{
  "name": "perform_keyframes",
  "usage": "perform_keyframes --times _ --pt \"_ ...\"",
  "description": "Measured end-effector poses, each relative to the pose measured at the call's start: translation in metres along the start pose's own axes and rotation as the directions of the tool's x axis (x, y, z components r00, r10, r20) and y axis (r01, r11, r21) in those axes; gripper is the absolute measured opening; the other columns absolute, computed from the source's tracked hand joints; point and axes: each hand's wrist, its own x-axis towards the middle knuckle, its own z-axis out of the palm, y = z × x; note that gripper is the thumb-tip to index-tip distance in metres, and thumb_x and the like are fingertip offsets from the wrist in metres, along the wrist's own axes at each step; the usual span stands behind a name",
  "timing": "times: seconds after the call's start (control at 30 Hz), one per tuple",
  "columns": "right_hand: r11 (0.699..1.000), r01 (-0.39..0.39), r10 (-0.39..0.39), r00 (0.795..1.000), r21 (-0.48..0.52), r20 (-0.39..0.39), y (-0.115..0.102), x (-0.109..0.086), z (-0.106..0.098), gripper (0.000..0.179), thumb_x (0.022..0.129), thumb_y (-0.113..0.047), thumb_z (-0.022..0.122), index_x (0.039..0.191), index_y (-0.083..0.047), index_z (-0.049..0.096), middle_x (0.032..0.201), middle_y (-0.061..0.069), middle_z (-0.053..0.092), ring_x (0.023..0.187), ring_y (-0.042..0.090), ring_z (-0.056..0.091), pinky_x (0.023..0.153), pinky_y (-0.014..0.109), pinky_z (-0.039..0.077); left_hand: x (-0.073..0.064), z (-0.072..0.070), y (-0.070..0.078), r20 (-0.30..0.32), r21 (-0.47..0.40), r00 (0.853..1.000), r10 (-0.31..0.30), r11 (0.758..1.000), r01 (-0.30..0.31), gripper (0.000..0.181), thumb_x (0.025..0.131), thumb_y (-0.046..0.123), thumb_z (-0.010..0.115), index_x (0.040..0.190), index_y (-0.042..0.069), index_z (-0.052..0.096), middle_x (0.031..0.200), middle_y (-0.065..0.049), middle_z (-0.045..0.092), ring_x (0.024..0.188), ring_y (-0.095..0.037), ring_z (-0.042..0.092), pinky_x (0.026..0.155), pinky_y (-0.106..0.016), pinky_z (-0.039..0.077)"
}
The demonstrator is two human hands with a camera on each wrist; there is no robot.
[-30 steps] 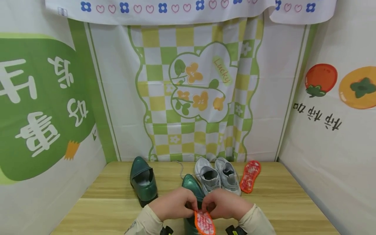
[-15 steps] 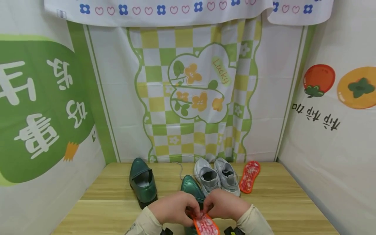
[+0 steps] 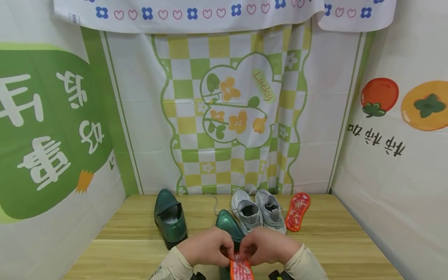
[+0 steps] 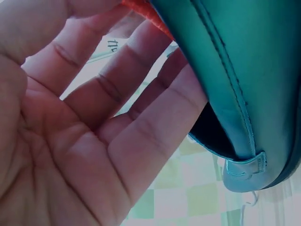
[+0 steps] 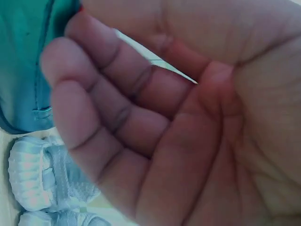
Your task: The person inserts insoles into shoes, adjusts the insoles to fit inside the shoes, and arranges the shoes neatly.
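While the left hand (image 3: 208, 247) and right hand (image 3: 271, 247) pinch the orange-rimmed insole (image 3: 242, 271) by its far end above the near green shoe (image 3: 229, 225), I judge fitting barely begun. The second insole (image 3: 298, 212) lies unused at 2 o'clock from them; the other green shoe (image 3: 175, 231), at 10 o'clock, shows no red lining.

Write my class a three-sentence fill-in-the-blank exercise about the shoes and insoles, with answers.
1. The left hand and right hand pinch an insole whose rim is ____.
2. The spare insole lies to the ____ of the grey sneakers.
3. The loafer farther from the hands is coloured ____.

Missing words: orange; right; green.
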Motion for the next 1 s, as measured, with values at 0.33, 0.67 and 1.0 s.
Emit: perform_keyframes --times 0.33,0.67,1.0 --pt "0.997 -0.015 0.014 1.000 -0.078 -0.009 -0.005 0.000 0.003 0.018 0.086 -0.003 0.079 0.082 -0.020 0.073 0.077 -0.021 0.065 0.068 -0.008 0.053 0.066 0.016 0.050 0.000 0.001 -0.002 0.003 0.001 1.000 0.000 1.000 0.000 0.015 0.086 0.002 0.078 0.084 0.017 0.077 0.085 0.020 0.066 0.072 0.007 0.057 0.068 -0.016 0.053" --pt "0.991 -0.036 0.026 0.997 -0.128 -0.078 -0.006 0.004 0.004 0.018 0.087 -0.006 0.079 0.078 -0.021 0.075 0.072 -0.021 0.064 0.064 -0.007 0.051 0.064 0.016 0.048 -0.001 0.001 0.003 0.058 -0.126 0.996 0.070 0.990 -0.062 0.014 0.089 0.007 0.080 0.100 0.015 0.081 0.102 0.016 0.072 0.091 0.004 0.069 0.083 -0.019 0.060" --pt "0.998 -0.051 0.052 0.999 -0.030 0.002 -0.015 -0.003 0.001 0.024 0.081 0.005 0.079 0.087 -0.018 0.073 0.074 -0.016 0.062 0.064 -0.004 0.050 0.060 0.017 0.046 0.000 -0.001 0.004 0.018 -0.118 0.999 0.046 0.992 -0.043 0.007 0.090 0.011 0.084 0.087 0.013 0.078 0.090 0.014 0.071 0.079 0.006 0.065 0.073 -0.017 0.058"
